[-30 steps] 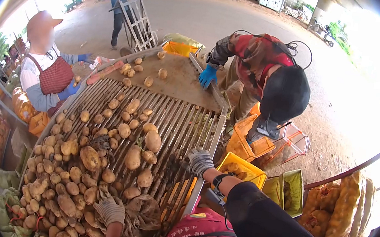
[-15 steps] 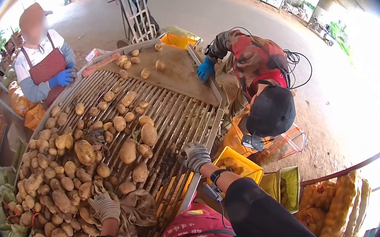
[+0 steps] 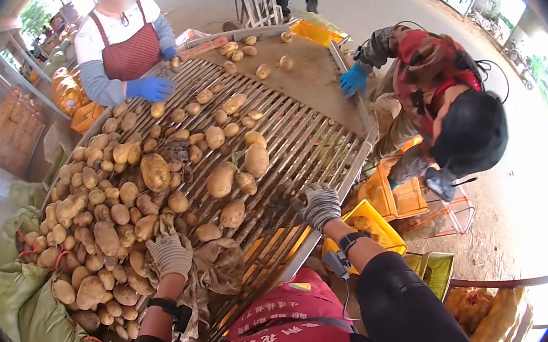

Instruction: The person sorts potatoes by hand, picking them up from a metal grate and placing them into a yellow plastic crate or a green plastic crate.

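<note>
My left hand (image 3: 170, 254), in a striped knit glove, is closed on a crumpled brown cloth (image 3: 219, 266) at the near edge of the potato pile (image 3: 105, 233). Its fingertips are partly hidden among cloth and potatoes. My right hand (image 3: 319, 206), gloved alike, rests at the right rail of the slatted sorting rack (image 3: 285, 128), fingers apart and holding nothing visible. Dark debris (image 3: 277, 202) lies on the slats beside it. Between my hands are several larger potatoes (image 3: 221, 179), and a clump of dark plant matter (image 3: 175, 151) sits farther left.
Across the rack, a person in an apron (image 3: 125, 53) has blue gloves over the potatoes. Another person in a black cap (image 3: 470, 136) bends at the right side. Yellow crates (image 3: 376, 226) stand below the right rail; green sacks (image 3: 9, 269) lie at the left.
My view has shifted, so the rack appears farther right and lower. The aproned person's hands have parted and reached over the rack, one now at a potato. My hands stay at the same spots.
</note>
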A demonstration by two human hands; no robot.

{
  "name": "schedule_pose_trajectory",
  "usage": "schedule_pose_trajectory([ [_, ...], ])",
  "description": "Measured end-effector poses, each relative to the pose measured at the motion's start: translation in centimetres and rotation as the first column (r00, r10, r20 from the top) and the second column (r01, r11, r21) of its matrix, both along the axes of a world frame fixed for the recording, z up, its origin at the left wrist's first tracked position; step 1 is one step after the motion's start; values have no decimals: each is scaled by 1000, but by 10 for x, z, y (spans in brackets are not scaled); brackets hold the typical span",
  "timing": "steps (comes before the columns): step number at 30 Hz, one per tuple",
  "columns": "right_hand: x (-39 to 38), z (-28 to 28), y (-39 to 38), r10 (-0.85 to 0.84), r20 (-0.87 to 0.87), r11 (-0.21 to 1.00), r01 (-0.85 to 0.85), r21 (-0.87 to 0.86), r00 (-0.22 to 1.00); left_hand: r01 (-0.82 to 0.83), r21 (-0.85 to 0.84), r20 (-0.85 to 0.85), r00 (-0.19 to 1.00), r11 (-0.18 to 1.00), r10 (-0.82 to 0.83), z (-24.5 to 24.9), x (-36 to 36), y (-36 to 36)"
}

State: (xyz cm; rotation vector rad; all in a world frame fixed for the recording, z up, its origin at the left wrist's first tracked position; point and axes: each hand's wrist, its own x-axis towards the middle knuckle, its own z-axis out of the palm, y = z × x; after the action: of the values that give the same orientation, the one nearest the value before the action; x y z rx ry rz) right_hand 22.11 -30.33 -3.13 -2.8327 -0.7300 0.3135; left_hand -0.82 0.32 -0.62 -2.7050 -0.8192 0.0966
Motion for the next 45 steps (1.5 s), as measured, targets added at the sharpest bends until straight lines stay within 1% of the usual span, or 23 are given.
schedule_pose_trajectory([
  [2,0,-5,-2,-9,50,999,7,41,999,-18,-15,-2,1000,1000,18,5,6,-7],
  [5,0,1,-4,48,46,999,-48,-11,998,-71,-80,-22,997,994,69,24,13,-18],
  [6,2,3,-4,35,-7,999,-35,-16,999,-96,-93,-26,995,991,94,29,17,-25],
  [7,1,4,-6,34,14,999,-34,6,999,-88,-25,17,996,996,89,21,15,-24],
  [8,1,5,-6,36,36,999,-37,30,999,-127,-99,-70,990,987,121,24,17,-21],
  [11,0,11,-6,39,-2,999,-39,27,999,-50,-18,3,999,999,50,13,15,-12],
  [13,-3,9,-9,27,13,995,-28,97,1000,-160,-109,-231,964,981,132,20,17,-12],
  [16,-3,8,-9,23,40,991,-28,128,999,-146,-21,-164,976,989,141,15,16,-14],
  [17,-2,8,-9,24,16,994,-26,110,1000,-223,-90,-241,951,971,196,25,21,-20],
  [19,-2,7,-9,18,-8,996,-18,92,1000,-224,-91,-239,951,970,197,33,23,-24],
  [22,-3,5,-9,13,-25,997,-11,82,1000,-209,-72,-234,954,975,187,12,13,-14],
  [24,-3,6,-8,-2,-36,993,6,120,999,-1,145,84,996,989,-12,-14,3,-3],
  [26,-3,5,-9,14,-35,994,-10,110,999,-11,115,93,996,993,0,-6,5,-9],
  [32,-2,-1,-8,30,-22,995,-27,96,999,-80,82,50,996,993,76,1,9,-11],
  [34,-2,4,-10,31,-17,995,-29,100,999,-166,-8,-193,968,986,161,1,11,-6],
  [35,-2,12,-11,45,-61,995,-40,89,997,-165,-9,-186,969,986,161,-1,8,-7],
  [36,0,17,-12,59,-102,996,-51,78,993,-119,48,-69,990,992,122,-5,6,-8],
  [37,0,14,-12,65,-81,993,-57,101,995,-80,112,48,996,990,75,-1,9,-14],
  [38,1,12,-12,66,-71,993,-58,105,995,-82,116,58,995,990,76,6,13,-16],
  [40,6,12,-13,122,-111,990,-113,82,986,-239,-44,-224,949,970,223,23,20,-20],
  [42,16,8,-17,185,-103,978,-173,115,977,-252,-44,-225,945,967,236,21,19,-19],
  [44,25,9,-20,297,-143,953,-282,116,944,-217,-31,-116,970,976,212,20,18,-22],
  [45,27,2,-22,322,-48,939,-313,146,945,-222,-30,-112,970,975,218,8,14,-15],
])
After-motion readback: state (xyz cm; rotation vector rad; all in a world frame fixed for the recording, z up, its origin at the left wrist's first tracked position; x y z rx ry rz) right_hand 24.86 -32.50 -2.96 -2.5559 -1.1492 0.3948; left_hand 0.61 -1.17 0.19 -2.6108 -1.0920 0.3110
